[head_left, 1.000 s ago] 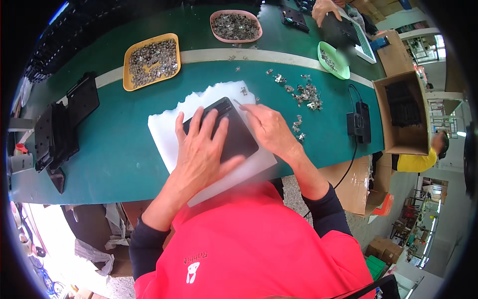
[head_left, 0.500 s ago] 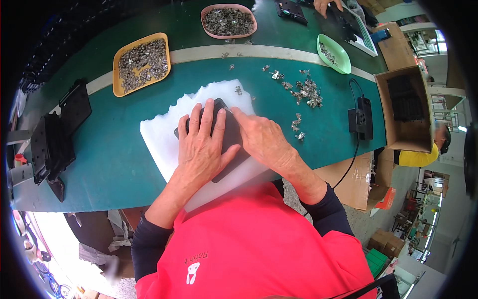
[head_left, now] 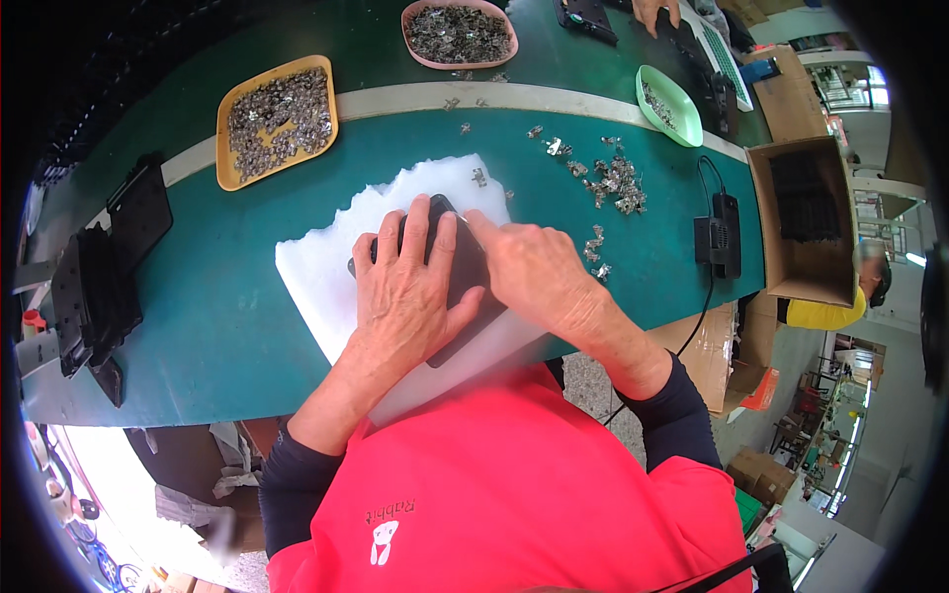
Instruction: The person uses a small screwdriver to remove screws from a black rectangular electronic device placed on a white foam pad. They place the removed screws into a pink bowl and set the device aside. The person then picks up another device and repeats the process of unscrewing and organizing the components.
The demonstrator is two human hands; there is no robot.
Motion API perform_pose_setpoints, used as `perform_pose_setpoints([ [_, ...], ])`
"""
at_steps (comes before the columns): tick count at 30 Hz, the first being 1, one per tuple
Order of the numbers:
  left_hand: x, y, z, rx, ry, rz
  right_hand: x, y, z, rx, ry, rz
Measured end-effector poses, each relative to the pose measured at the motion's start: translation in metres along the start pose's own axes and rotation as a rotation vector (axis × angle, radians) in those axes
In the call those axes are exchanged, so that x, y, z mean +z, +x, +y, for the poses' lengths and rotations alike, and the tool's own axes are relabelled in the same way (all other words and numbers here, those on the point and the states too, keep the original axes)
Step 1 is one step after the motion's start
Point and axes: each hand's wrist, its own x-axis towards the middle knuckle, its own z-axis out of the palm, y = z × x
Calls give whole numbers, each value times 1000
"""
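Note:
A dark, flat rectangular panel (head_left: 469, 267) lies at a slant on a white foam sheet (head_left: 321, 267) in front of me. My left hand (head_left: 407, 292) rests flat on the panel with its fingers spread, pressing no visible object but the panel. My right hand (head_left: 539, 277) is at the panel's upper right edge, fingers curled and the index finger stretched to the edge. Something small and shiny shows by that fingertip; the fingers hide what it is. Right of the foam lies a loose pile of small metal clips (head_left: 621, 186).
Small metal parts fill a yellow tray (head_left: 223, 148), a pink tray (head_left: 407, 44) and a green tray (head_left: 682, 99). Black panels (head_left: 99, 287) stand at the left. A black power adapter (head_left: 717, 242) and an open carton (head_left: 850, 227) are at right. Another person's hand (head_left: 654, 14) is far right.
My right hand has shifted slightly right, its knuckles turned a little more. The left hand stays on the panel. A dark part beside the other person's white tray has moved nearer.

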Motion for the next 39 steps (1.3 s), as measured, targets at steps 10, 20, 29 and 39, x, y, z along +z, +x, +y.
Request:
perform_pose_setpoints([
  [10,4,2,-3,-10,-16,11,22,-8,7,-18,-3,173],
  [20,7,-3,-3,6,4,42,24,-15,2,-49,-109,192],
  [29,8,-3,-4,8,0,60,18,-15,-5,-25,-195,95],
  [39,6,3,-3,0,-36,58,-13,-1,-18,-218,-376,-103],
])
